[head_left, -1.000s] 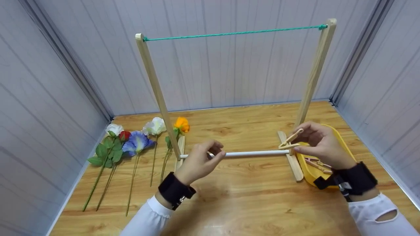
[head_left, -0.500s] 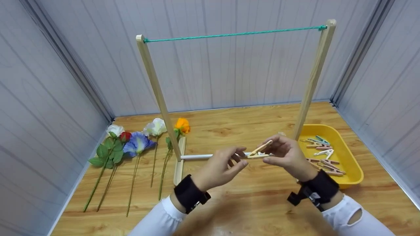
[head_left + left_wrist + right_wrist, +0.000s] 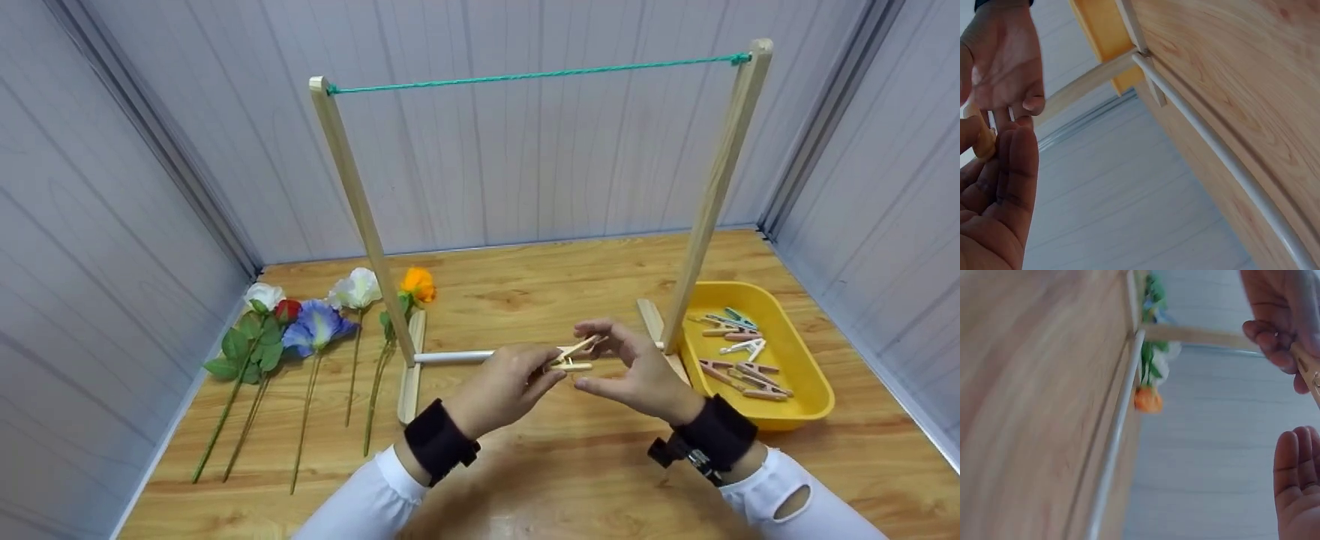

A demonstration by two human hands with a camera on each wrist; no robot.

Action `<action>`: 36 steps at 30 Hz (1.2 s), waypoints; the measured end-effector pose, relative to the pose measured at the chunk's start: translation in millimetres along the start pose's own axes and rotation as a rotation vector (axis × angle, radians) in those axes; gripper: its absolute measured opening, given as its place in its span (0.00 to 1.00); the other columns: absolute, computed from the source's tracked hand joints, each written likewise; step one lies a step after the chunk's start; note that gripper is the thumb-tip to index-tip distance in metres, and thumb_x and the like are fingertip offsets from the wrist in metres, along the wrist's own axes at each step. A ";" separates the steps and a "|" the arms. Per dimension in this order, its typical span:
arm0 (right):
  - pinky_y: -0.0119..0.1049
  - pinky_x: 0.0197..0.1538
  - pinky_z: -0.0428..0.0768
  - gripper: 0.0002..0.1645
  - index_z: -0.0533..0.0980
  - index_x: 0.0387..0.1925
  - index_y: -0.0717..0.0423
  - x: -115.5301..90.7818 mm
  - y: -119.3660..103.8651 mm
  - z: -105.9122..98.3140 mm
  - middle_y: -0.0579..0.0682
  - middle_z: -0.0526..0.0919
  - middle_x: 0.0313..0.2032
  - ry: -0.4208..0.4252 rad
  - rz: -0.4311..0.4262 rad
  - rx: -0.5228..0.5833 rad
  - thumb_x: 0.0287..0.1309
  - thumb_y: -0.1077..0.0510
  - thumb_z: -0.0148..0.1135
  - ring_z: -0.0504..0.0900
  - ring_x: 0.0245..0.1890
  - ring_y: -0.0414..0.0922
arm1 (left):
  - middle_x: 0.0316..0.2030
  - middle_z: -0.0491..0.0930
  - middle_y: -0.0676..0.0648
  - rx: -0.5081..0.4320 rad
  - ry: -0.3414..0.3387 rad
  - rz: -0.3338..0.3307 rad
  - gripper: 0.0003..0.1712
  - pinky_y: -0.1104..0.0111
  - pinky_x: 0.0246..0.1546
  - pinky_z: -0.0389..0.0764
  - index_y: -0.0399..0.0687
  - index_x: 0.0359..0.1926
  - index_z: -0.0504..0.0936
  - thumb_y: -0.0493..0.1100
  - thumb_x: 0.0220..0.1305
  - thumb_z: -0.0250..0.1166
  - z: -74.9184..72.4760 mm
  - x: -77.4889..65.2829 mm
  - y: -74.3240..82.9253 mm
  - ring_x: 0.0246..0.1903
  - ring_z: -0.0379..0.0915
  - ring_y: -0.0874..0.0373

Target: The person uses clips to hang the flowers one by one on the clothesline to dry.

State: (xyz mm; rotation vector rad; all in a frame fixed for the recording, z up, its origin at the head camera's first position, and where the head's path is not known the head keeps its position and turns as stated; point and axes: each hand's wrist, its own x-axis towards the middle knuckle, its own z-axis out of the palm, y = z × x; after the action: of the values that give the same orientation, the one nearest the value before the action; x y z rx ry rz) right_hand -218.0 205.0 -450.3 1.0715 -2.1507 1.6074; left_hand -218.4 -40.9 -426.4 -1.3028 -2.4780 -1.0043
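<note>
Since the frame half a second ago, the beige peg [image 3: 577,367] has moved slightly left and passed from the right hand's hold into the left hand's, and the right fingers have loosened. The left hand [image 3: 504,390] now pinches it between thumb and fingers at its left end, leaving its two legs spreading to the right; that hold seems meant to steady the peg while its other end stays free. The right hand [image 3: 636,375] stands just beside that free end, thumb and fingers well apart; whether a fingertip grazes the upper leg is hard to tell from the head view, though the right wrist view shows its fingers fairly straight. Behind the hands, a white rod [image 3: 454,358] joins the feet of a left post [image 3: 352,202] and a right post [image 3: 720,180], presumably to brace them upright, and a green cord [image 3: 536,76] is tied between their tops. To the right, a yellow tray [image 3: 817,394] holds more pegs [image 3: 754,379], probably to keep them together within easy reach of the right hand. To the left lie flowers [image 3: 315,328], blooms far and stems near, apparently arranged so the stems face the person.
</note>
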 end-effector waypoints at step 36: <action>0.39 0.33 0.83 0.21 0.81 0.41 0.59 13.1 -7.3 -12.2 0.52 0.83 0.34 -0.245 -0.389 -0.958 0.52 0.60 0.86 0.81 0.33 0.46 | 0.47 0.90 0.44 0.458 0.025 -0.007 0.20 0.60 0.45 0.90 0.40 0.60 0.84 0.50 0.79 0.67 -12.4 -17.0 -17.7 0.44 0.89 0.51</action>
State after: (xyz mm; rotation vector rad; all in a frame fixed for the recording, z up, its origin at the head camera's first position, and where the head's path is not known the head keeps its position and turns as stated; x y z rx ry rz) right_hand -224.9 209.9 -432.8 1.2292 -2.2247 0.1928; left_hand -223.8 -67.1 -432.9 -1.1213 -2.4890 -0.4068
